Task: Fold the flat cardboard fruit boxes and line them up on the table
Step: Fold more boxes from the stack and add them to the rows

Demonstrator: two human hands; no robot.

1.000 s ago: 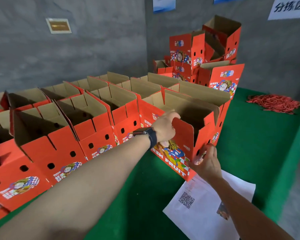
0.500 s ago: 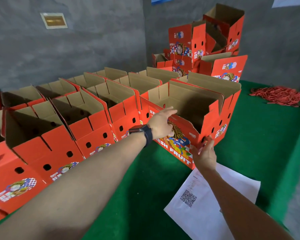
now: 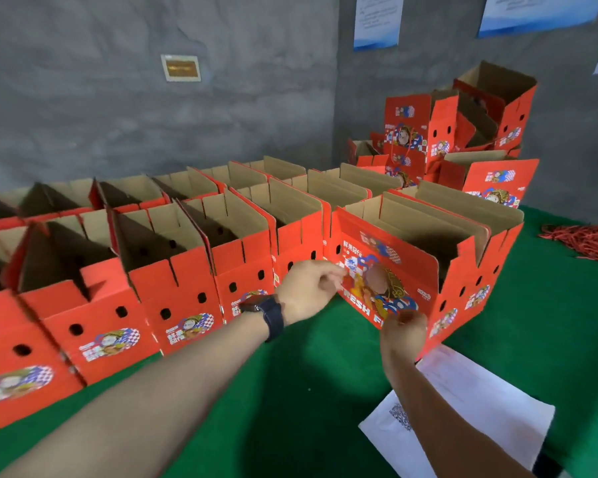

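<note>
The newest folded red fruit box (image 3: 394, 270) stands open-topped at the right end of the front row on the green table (image 3: 549, 322). My left hand (image 3: 308, 288), with a dark watch on its wrist, has loosely bent fingers that touch the left edge of the box's printed front face. My right hand (image 3: 406, 331) rests its fingertips against the bottom of that face, near the front corner. Neither hand visibly grips the box. Rows of folded boxes (image 3: 194, 270) stretch away to the left.
A loose pile of folded boxes (image 3: 456, 132) stands at the back right against the grey wall. Red cord handles (image 3: 587, 241) lie in a heap at the far right. A white sheet with a QR code (image 3: 463, 419) lies under my right forearm.
My left hand has slid from the box's top flap down its front face to the left edge. My right hand stays at the lower front corner. The box now stands against the row.
</note>
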